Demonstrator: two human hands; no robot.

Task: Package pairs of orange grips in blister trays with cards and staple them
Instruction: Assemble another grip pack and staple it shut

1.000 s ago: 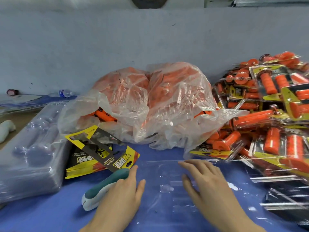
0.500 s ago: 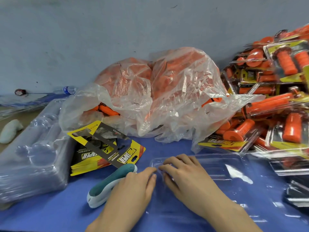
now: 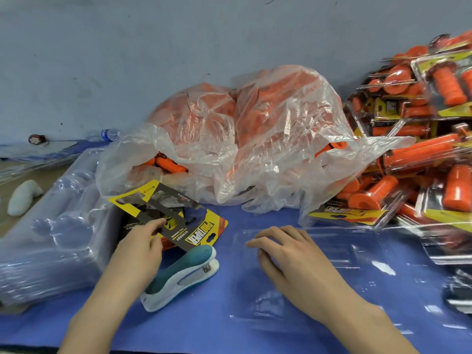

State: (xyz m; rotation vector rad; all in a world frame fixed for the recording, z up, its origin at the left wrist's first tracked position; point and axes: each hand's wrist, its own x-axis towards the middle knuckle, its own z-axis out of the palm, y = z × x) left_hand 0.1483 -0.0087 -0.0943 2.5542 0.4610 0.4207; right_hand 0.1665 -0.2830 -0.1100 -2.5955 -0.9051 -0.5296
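Observation:
A clear empty blister tray (image 3: 339,254) lies open on the blue table in front of me. My right hand (image 3: 296,264) rests on its left part, fingers slightly curled, gripping nothing. My left hand (image 3: 138,251) reaches to the stack of yellow-and-black cards (image 3: 176,221) on the left and pinches the near edge of the top card. A large clear plastic bag of loose orange grips (image 3: 242,139) sits behind, against the wall. A teal-and-white stapler (image 3: 184,274) lies between my hands, just below the cards.
A tall stack of empty clear blister trays (image 3: 51,241) fills the left side. Several finished packs of orange grips (image 3: 421,154) are piled at the right. A water bottle (image 3: 108,134) and a white object (image 3: 23,198) lie far left. The grey wall is close behind.
My left hand has left the tray's corner and moved left onto the card stack. My right hand stays on the tray. The view has tilted down and in.

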